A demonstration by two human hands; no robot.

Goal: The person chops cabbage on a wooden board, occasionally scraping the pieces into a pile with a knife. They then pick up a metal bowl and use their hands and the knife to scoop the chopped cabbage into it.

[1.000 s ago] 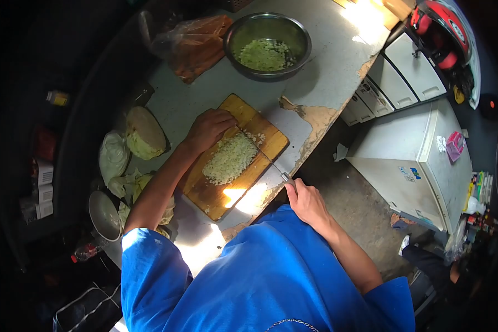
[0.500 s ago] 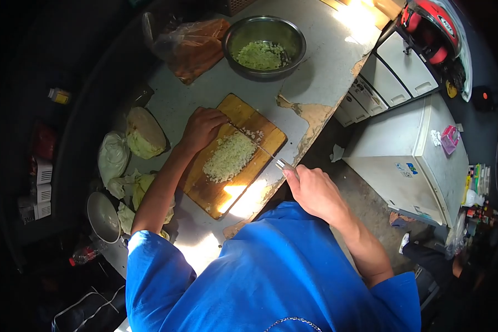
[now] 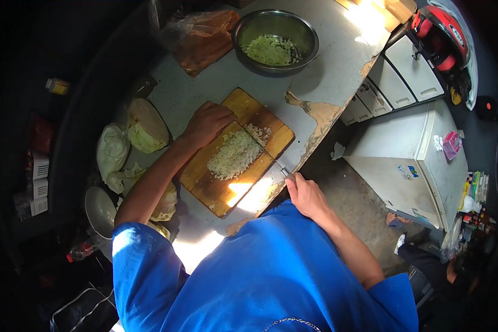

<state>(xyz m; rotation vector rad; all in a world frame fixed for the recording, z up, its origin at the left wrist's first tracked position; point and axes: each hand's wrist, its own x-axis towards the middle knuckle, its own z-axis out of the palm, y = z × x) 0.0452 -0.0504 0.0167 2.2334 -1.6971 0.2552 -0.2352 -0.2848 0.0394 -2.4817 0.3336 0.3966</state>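
My right hand (image 3: 309, 196) is closed round the handle of a knife (image 3: 266, 150), whose thin blade lies across a wooden cutting board (image 3: 205, 195). At the blade's far end, the fingers of my left hand (image 3: 211, 123) are closed on the tip; their undersides are hidden. Finely chopped cabbage (image 3: 234, 156) forms a pale pile on the board along the blade, with a smaller scatter on the blade's other side. Beyond the board stands a steel bowl (image 3: 311, 54) holding more chopped green pieces. A cut cabbage (image 3: 148, 126) sits left of my left forearm.
A clear plastic bag (image 3: 205, 39) with orange contents lies beside the bowl. Loose cabbage leaves (image 3: 163, 205), a white plastic bag (image 3: 113, 149) and a pale bowl (image 3: 98, 213) are at the left. The table edge (image 3: 326, 122) is chipped; a white fridge (image 3: 390, 157) stands right.
The knife's handle end has swung slightly down and toward me, with my right hand. My left hand stays at the tip. The whole view has shifted slightly.
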